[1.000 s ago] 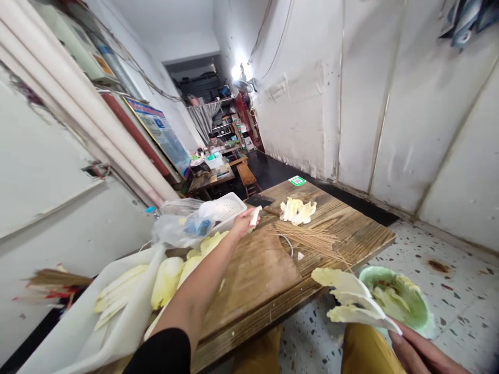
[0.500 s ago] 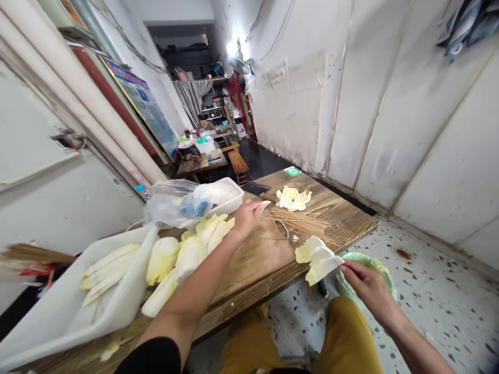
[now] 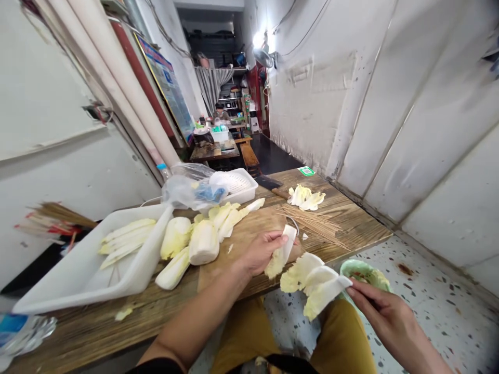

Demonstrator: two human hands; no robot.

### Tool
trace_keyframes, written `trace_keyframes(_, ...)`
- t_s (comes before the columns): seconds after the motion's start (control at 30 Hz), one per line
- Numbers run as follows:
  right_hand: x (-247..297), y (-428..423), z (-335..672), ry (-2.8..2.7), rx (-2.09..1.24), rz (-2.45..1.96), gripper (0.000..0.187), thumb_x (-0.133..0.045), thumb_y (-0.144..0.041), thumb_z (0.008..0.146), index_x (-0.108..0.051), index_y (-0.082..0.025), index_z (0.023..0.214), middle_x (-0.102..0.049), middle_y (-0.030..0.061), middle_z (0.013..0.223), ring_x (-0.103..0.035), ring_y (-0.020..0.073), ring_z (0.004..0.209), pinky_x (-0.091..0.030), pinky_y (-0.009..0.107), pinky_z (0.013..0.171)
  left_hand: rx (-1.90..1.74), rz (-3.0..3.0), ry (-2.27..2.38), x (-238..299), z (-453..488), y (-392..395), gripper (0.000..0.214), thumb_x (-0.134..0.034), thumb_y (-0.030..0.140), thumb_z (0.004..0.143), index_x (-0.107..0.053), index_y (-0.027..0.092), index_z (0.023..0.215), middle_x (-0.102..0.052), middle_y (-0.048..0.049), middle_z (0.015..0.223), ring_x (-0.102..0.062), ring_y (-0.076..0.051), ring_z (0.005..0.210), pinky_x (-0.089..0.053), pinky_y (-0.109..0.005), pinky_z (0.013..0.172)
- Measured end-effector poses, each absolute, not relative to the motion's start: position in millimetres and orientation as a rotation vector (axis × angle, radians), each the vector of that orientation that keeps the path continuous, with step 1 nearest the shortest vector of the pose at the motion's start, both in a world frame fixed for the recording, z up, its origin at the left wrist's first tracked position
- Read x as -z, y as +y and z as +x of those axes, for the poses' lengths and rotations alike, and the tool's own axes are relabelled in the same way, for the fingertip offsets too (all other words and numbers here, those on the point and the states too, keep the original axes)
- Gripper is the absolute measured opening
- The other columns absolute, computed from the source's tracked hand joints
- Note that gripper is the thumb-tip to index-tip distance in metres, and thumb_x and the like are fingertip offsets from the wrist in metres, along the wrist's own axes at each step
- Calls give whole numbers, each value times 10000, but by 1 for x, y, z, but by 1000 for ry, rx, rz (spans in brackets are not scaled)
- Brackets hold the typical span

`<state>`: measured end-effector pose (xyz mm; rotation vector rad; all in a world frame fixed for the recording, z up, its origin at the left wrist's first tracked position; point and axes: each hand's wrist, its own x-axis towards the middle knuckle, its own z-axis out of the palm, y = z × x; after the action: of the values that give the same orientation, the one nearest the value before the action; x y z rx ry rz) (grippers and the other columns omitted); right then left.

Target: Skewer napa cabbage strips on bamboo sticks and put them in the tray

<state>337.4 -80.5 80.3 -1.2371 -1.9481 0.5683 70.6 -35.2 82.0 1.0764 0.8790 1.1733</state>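
Observation:
My left hand (image 3: 262,253) is closed on a single napa cabbage leaf (image 3: 284,250), its white stem end up and its yellow frilled end down. Over the table's front edge, my right hand (image 3: 384,311) pinches a fanned bunch of napa cabbage leaves (image 3: 317,283) by their white ends. A gap separates the single leaf from the bunch. Beneath my left hand lies a wooden cutting board (image 3: 241,249). Cut cabbage pieces (image 3: 205,243) and loose leaves (image 3: 228,218) are at its left and back. Thin bamboo skewers (image 3: 315,223) lie beyond the bunch.
A white tub (image 3: 142,283) with cabbage strips stands at the left. Behind the board are a white basket (image 3: 247,192), plastic bags (image 3: 187,187) and a cleaver (image 3: 268,182). More leaves (image 3: 306,197) lie far right. A green-lined bin (image 3: 364,272) stands below the table's right side.
My left hand has come back from the far side of the board towards the bunch, bringing the cabbage leaf. My right hand still holds its bunch, slightly lower in view. The camera view has shifted.

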Motion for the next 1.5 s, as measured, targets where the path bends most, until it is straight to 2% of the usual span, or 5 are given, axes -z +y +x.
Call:
trace_keyframes(0.17, -90, -94, 340, -1995, -508, -1234, 396, -579, -571, 828, -778, -252, 953, -766, 14, 858, -728, 229, 742, -608, 257, 668, -1175, 1056, 861, -83, 64, -44, 425, -763, 507, 663, -748, 126, 851, -644, -33, 724, -458, -68, 572, -314, -200, 541)
trace_keyframes(0.4, -98, -98, 340, -2041, -484, -1187, 377, -615, -549, 812, -784, -230, 921, -766, 24, 876, -729, 214, 727, -595, 218, 670, -1228, 1071, 863, -81, 56, -51, 409, -751, 496, 682, -751, 134, 873, -692, -57, 866, -481, -82, 636, -326, -210, 599)
trace_keyframes(0.77, -105, -103, 334, -2047, -485, -1186, 395, -602, -561, 820, -782, -224, 919, -767, 27, 852, -730, 211, 736, -589, 202, 669, -1196, 1113, 888, -87, 52, -56, 432, -733, 516, 691, -744, 127, 879, -612, -20, 696, -420, -77, 572, -270, -217, 542)
trace_keyframes(1.13, -103, -105, 340, -2058, -497, -1212, 431, -573, -591, 829, -777, -226, 936, -766, 21, 821, -721, 191, 707, -585, 193, 653, -1198, 1197, 900, -87, 57, -53, 395, -677, 505, 761, -738, 143, 905, -633, -28, 763, -444, -84, 605, -306, -222, 583)
trace_keyframes(1.5, -101, -106, 344, -2038, -525, -1208, 403, -591, -566, 827, -775, -227, 944, -765, 24, 846, -721, 211, 749, -592, 224, 693, -1200, 1188, 924, -92, 60, -54, 409, -699, 517, 725, -747, 142, 881, -660, -35, 775, -440, -90, 589, -297, -222, 556)
